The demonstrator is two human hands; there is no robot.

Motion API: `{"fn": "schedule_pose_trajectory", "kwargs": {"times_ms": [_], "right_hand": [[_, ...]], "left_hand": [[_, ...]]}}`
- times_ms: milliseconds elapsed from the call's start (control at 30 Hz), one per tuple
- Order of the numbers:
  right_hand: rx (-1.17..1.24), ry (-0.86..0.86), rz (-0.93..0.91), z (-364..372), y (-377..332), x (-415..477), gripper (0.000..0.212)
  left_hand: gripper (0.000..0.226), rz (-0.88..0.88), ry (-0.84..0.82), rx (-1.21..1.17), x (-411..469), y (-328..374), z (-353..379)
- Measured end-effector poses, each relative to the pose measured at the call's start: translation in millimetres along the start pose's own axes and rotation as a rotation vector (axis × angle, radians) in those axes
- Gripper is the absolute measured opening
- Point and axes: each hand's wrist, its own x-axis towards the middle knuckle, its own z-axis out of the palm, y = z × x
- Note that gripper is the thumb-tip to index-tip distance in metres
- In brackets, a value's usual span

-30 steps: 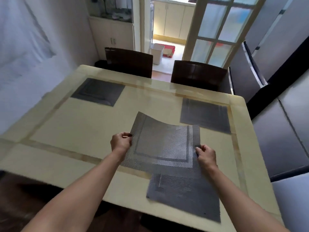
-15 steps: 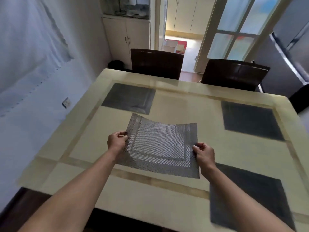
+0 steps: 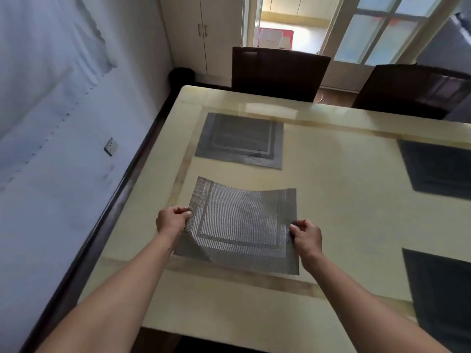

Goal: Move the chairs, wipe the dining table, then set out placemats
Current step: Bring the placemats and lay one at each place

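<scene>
I hold a grey woven placemat (image 3: 242,225) over the near left part of the cream dining table (image 3: 344,200). My left hand (image 3: 172,221) pinches its left edge and my right hand (image 3: 305,236) pinches its right edge. The mat sags in the middle and its near edge touches the tabletop. Three more placemats lie flat: one at the far left (image 3: 240,140), one at the far right (image 3: 441,169), one at the near right (image 3: 443,296). Two dark chairs (image 3: 277,72) (image 3: 413,89) stand at the table's far side.
A white wall with a socket (image 3: 111,146) runs close along the table's left edge, with a dark gap between. A cabinet (image 3: 201,31) and an open doorway (image 3: 283,24) lie beyond the chairs. A glass door (image 3: 382,29) is at the back right.
The held placemat has been carried leftward across the table, away from the near right mat, and now sits lower over the near left area. My view has swung left with it.
</scene>
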Motion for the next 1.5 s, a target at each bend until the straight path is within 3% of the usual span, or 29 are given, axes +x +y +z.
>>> {"fn": "schedule_pose_trajectory", "kwargs": {"times_ms": [433, 733, 1500], "right_hand": [[-0.224, 0.021, 0.012, 50.4, -1.5, 15.9, 0.009], [-0.359, 0.057, 0.091, 57.7, 3.9, 11.0, 0.011], [-0.493, 0.049, 0.058, 59.5, 6.6, 8.3, 0.018]], "left_hand": [[0.014, 0.113, 0.008, 0.283, 40.4, -16.1, -18.0], [0.009, 0.126, 0.016, 0.299, 49.2, -16.2, -22.1], [0.014, 0.181, 0.012, 0.356, 47.3, -22.9, -25.3]]}}
